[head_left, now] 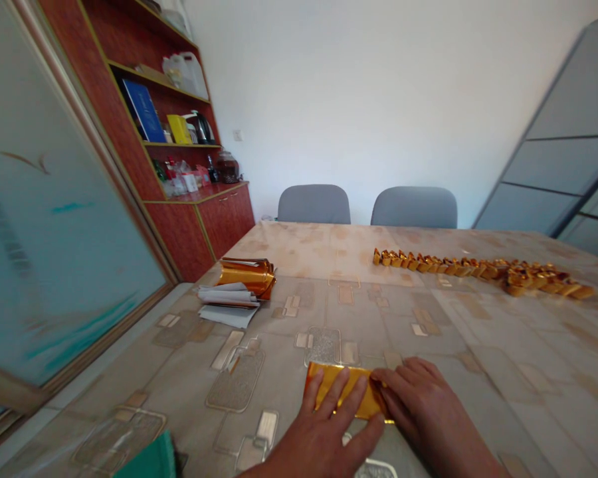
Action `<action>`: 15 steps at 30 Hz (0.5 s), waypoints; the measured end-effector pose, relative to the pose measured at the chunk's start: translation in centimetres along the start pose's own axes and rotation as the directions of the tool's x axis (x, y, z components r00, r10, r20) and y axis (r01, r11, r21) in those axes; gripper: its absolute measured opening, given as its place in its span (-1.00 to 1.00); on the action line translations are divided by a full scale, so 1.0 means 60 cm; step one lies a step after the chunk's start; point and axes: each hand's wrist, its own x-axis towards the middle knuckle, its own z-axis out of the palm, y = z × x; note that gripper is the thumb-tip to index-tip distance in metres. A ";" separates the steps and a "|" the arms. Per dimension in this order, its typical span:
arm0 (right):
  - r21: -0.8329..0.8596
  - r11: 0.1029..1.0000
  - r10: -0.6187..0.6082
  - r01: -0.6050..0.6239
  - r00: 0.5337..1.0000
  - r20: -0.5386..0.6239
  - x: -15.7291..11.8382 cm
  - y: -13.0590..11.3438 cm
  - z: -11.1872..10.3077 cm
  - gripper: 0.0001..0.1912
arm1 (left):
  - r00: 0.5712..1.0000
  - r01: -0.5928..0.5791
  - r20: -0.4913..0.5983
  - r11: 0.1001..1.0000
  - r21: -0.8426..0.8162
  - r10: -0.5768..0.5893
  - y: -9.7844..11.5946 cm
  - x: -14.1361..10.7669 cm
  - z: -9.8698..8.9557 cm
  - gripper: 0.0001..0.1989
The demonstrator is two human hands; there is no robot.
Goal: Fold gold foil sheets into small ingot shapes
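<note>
A sheet of gold foil paper (373, 399) lies on the table near its front edge, directly before me. My left hand (326, 428) rests on it with the fingers spread flat across its surface. At the right end of the sheet, the fingers of my right hand (426, 408) are pressed together on its edge, which looks turned up or folded there. Part of the sheet is hidden under both hands.
A stack of gold and grey-white paper (246, 275) lies at the left. Rows of folded gold pieces (458, 265) stretch across the right. A green object (149, 458) shows at the lower left. Two grey chairs (313, 204) stand beyond the patterned tabletop (299, 318).
</note>
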 end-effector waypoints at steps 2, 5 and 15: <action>-0.031 1.000 0.004 -0.006 0.998 -0.057 -0.001 -0.009 -0.011 -0.70 | 1.000 -0.004 0.018 1.000 -0.027 0.004 -0.001 0.000 -0.002 -0.51; -0.030 0.996 -0.083 0.080 0.990 -0.117 -0.009 -0.029 -0.019 -0.63 | 0.999 -0.005 0.049 0.997 -0.071 0.009 -0.004 0.000 -0.004 -0.52; -0.103 0.978 -0.191 0.179 0.974 -0.121 -0.040 -0.052 -0.021 -0.44 | 0.956 0.084 0.293 0.948 -0.305 0.009 -0.014 0.021 -0.048 -0.29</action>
